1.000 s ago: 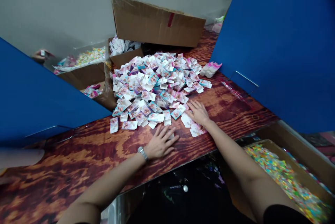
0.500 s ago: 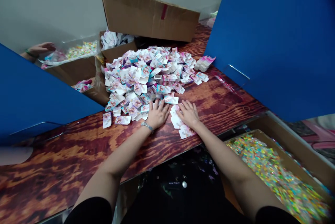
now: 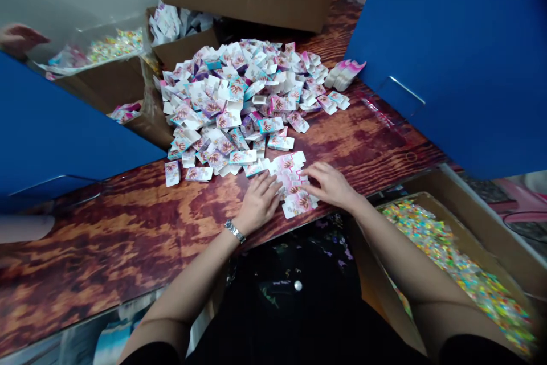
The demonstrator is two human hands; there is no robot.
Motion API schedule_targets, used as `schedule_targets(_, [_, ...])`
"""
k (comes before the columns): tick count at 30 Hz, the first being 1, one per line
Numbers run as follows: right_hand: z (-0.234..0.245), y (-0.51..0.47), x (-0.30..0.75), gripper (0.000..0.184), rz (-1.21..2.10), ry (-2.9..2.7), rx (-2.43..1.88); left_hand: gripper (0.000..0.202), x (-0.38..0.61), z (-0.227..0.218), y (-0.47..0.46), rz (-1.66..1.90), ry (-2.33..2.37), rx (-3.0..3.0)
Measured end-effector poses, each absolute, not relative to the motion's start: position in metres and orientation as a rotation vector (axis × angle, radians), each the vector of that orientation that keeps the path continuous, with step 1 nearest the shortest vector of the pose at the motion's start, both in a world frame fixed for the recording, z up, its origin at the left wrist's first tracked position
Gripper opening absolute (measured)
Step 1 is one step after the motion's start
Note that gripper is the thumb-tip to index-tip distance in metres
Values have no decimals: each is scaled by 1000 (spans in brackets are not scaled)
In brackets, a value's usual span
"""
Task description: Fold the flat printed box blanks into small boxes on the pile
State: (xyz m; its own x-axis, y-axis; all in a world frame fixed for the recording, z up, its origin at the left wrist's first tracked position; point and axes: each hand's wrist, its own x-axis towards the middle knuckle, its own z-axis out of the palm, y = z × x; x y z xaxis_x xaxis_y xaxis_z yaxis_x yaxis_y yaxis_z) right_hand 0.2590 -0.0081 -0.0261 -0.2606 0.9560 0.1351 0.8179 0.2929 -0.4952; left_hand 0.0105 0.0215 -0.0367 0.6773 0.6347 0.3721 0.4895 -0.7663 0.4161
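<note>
My L hand [image 3: 258, 202] lies nearly flat on the wood, fingers loosely spread, tips up against the near side of a small bunch of printed card blanks [image 3: 294, 185]. My R hand [image 3: 329, 184] comes in from the other side, fingers curled & close together, tips on the bunch. Can't tell if the R thumb is pinching anything; it looks more like pressing than gripping.

The bunch sits btw both hands, overlapping & fanned, not squared up, right by the near side of the big heap of similar blanks [image 3: 226, 103]. It's also near the front edge of the wood-grain tabletop [image 3: 106, 240].

Risks: card on varnish slides easily, so too hard a push could fan the bunch wider or send pieces off the edge, maybe into the box of colourful sachets [image 3: 453, 268] low on my R. Blanks at the heap's edge are near my fingers, so a careless sweep could drag strays in & mix them up. My metal-link watch [image 3: 235, 232] could snag loose cards too. A co-worker's hand [image 3: 17, 37] is far off top L, well apart, so no clash there.
</note>
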Motion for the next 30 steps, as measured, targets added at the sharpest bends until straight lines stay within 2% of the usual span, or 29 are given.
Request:
schedule_targets(6, [-22, -37, 262, 41, 399, -2413, -1745, 38, 24, -50, -4, 649, 792, 2620])
schedule_targets(9, [-21, -38, 255, 29, 412, -2348, -1794, 50, 32, -50, -11, 563, 745, 2676])
schedule_targets(13, [-12, -42, 246, 10, 748, -2030, -1675, 61, 41, -43, -20, 462, 787, 2743])
schedule_targets(18, [-4, -47, 239, 15, 896, -1716, -1608, 54, 44, -34, -19, 513, 921, 2767])
schedule_targets(22, [-3, -46, 237, 28, 1073, -1668, -1516, 52, 39, -26, -14, 566, 894, 2747])
schedule_targets(30, [3, -47, 224, 25, 773, -1671, -1629, 42, 36, -28, -18, 685, 964, 2608])
